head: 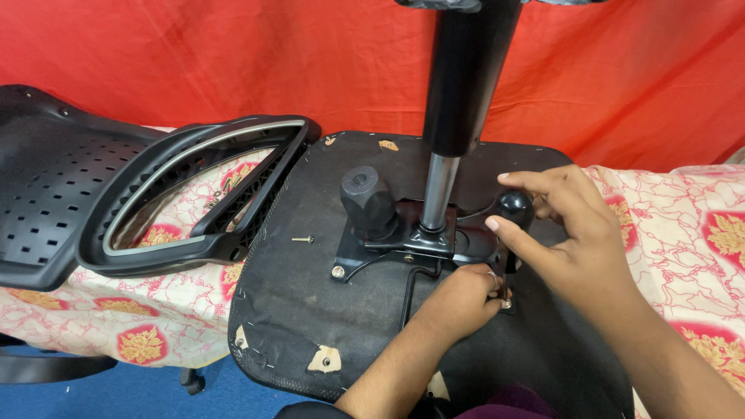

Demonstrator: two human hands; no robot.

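Your right hand [566,225] grips the round black screwdriver handle [515,206]; your left hand [459,299] pinches its tip near the upturned seat's [310,310] right edge, beside the black mechanism plate [403,240].

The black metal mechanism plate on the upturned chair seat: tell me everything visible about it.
The mechanism plate is glossy black metal, lying flat on the fabric-covered underside of the seat. A gas-lift column, chrome below and black above, rises upright from its middle. A large black knob stands at one end; a round-ended black lever at the other. One bolt shows in the near corner arm. The right hand pinches the lever knob; the left hand presses by the plate's near edge. A loose screw lies apart on the seat.
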